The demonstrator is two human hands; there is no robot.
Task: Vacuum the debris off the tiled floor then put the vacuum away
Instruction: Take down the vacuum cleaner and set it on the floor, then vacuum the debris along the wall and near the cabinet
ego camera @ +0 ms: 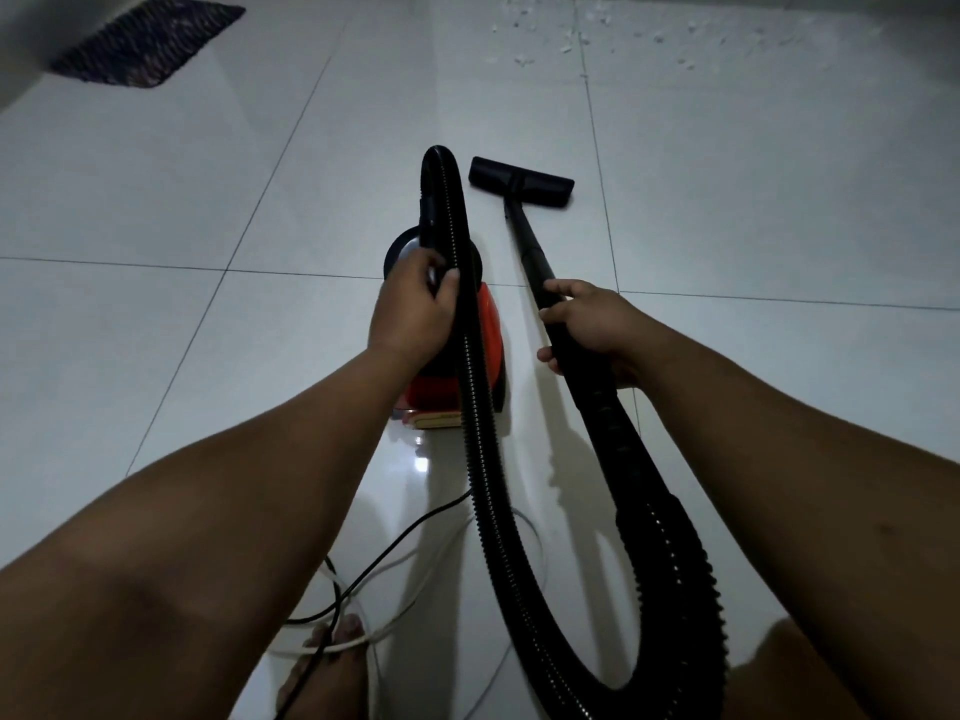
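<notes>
**Two hands on a canister vacuum, debris waiting at the far edge of the floor**

A dark woven mat (148, 41) lies at the far left corner of the white tiled floor (208, 200), partly cut off by a pale surface. The left hand (413, 309), arm stretched forward, curls around the ribbed black hose (475, 407) where it arches over the red canister vacuum (480, 350); hand and hose hide most of the canister's top. The hose loops back toward the person and runs out of view at the bottom edge. Black and white cords (363, 584) trail over a bare foot (332, 662). The right hand (589, 324) grips the black wand (524, 241), whose long axis points away, slightly leftward, ending at the floor head (522, 181) set flat on the tiles. White debris (571, 36) is scattered near the floor's far right edge, dim and hard to resolve.
</notes>
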